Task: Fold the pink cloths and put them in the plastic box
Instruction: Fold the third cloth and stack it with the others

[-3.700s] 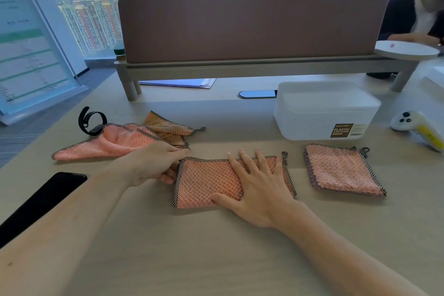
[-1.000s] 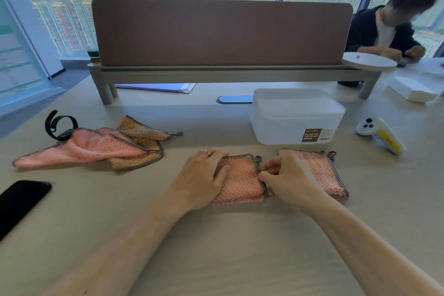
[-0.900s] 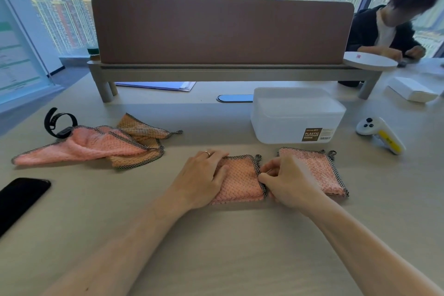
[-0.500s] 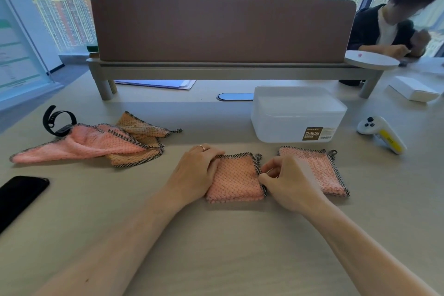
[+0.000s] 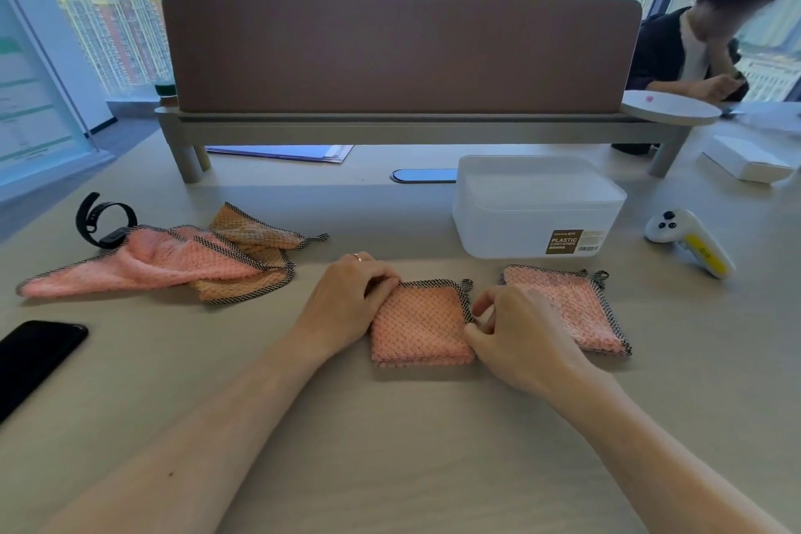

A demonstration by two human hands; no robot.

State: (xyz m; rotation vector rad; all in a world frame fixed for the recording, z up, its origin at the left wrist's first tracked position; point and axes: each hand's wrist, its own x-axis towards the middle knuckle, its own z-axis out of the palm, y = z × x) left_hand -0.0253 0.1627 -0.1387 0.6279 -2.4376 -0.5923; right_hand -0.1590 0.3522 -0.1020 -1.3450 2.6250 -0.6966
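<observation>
A pink cloth folded into a small square (image 5: 419, 325) lies on the table in front of me. My left hand (image 5: 346, 303) grips its left edge near the far corner. My right hand (image 5: 516, 330) pinches its right edge, fingers curled. A second folded pink cloth (image 5: 572, 308) lies just to the right, partly behind my right hand. A heap of unfolded pink and orange cloths (image 5: 173, 260) sits at the left. The translucent plastic box (image 5: 537, 208) stands behind the folded cloths, with its lid on.
A black watch (image 5: 102, 221) lies beside the cloth heap and a black phone (image 5: 34, 356) at the left edge. A white and yellow controller (image 5: 689, 247) lies right of the box. A desk divider (image 5: 398, 56) spans the back. A person sits at the far right.
The cloth went from a long half-fold to a small square. Over the last second my left hand slid off its top to its left edge; my right hand stays at its right edge.
</observation>
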